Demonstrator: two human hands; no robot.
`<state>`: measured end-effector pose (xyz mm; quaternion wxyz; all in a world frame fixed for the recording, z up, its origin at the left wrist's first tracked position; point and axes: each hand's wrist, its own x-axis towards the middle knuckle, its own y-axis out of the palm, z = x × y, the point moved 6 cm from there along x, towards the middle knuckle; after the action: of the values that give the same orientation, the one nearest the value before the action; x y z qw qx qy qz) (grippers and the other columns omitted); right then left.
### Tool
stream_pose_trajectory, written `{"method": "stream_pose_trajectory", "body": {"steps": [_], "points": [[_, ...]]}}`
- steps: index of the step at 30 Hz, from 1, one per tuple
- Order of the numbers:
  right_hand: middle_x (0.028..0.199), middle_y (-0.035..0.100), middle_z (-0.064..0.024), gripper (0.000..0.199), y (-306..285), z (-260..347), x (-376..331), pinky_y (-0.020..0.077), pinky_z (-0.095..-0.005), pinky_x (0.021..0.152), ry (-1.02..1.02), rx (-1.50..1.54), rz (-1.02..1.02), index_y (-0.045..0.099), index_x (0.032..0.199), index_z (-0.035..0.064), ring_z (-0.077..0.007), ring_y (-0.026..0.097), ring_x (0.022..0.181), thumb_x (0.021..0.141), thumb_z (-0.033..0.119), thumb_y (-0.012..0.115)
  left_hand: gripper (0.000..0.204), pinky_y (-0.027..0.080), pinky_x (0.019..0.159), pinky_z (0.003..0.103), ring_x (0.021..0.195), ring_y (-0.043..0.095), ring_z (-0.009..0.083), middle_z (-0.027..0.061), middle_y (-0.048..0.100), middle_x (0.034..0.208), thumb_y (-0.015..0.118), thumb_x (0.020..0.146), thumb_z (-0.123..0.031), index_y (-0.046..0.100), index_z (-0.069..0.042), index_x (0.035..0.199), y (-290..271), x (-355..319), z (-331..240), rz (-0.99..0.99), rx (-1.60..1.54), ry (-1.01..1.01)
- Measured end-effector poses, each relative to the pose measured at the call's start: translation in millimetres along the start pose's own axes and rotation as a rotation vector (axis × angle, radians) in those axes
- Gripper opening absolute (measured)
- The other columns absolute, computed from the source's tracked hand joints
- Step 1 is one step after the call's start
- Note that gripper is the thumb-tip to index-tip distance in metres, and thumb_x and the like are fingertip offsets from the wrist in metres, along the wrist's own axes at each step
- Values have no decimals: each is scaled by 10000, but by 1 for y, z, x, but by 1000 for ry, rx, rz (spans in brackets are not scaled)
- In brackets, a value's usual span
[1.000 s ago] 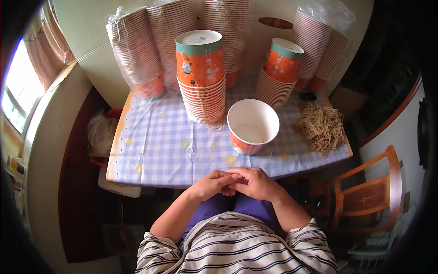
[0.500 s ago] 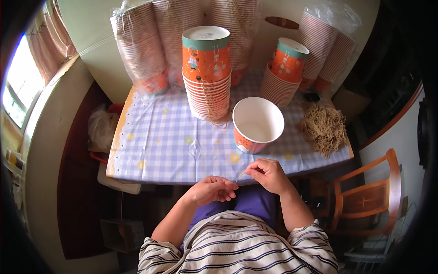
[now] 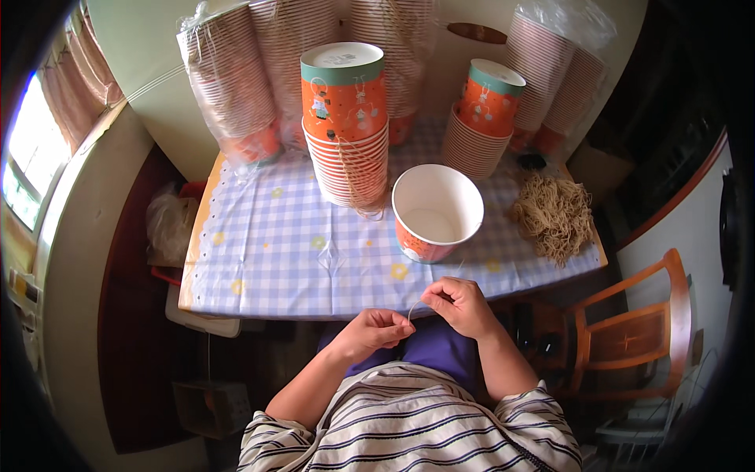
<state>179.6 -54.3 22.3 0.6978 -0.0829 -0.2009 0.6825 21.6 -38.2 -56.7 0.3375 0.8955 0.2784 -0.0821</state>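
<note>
A thin pale string (image 3: 410,311) bows between my two hands in front of the table's near edge. Its lower end is pinched in the fingertips of my left hand (image 3: 376,329). My right hand (image 3: 458,303), a little higher, grips the string between thumb and forefinger. Just beyond my right hand, an open paper bucket (image 3: 437,206), white inside and orange outside, stands upright on the checked tablecloth (image 3: 283,259). To its right lies a tangled heap of beige string (image 3: 553,218).
Behind the open bucket rise a tall stack of upside-down orange paper buckets (image 3: 344,102) with strands hanging on it, and a smaller stack (image 3: 489,110). Plastic-wrapped bucket stacks (image 3: 232,86) line the wall. A wooden chair (image 3: 629,334) stands at the right.
My left fingers have closed to a tighter pinch on the string. The table and everything on it sit slightly further left in the picture, as the view has shifted.
</note>
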Motion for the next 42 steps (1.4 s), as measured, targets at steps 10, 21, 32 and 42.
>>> {"method": "stream_pose_trajectory", "body": {"steps": [10,21,32,42], "points": [[1207,543,-148,494,13,21,-4,403,-365,988,-172,-22,265,516,1228,37,-269,523,1151,768,102,681,126,452,653,207,719,538,45,-14,624,781,650,871,-135,649,-10,883,0,-12,-24,-93,375,81],[857,617,-56,331,39,15,3,480,-238,636,-54,101,269,564,1109,22,-116,595,728,795,-36,651,139,429,579,209,665,501,37,-13,605,743,636,861,-127,650,2,910,-7,-19,-53,-206,600,93],[805,578,-90,123,29,18,9,490,-335,623,-311,-111,83,606,882,22,-259,599,706,779,-8,666,193,372,558,178,641,469,37,-19,609,765,599,917,-181,657,0,950,-14,-4,-48,-68,218,109],[792,583,-79,141,25,21,9,495,-317,605,-374,-177,48,611,842,31,-243,609,692,735,-18,690,130,450,631,182,697,536,25,-23,632,773,652,875,-113,661,15,898,-18,-2,-49,-162,384,146]]}}
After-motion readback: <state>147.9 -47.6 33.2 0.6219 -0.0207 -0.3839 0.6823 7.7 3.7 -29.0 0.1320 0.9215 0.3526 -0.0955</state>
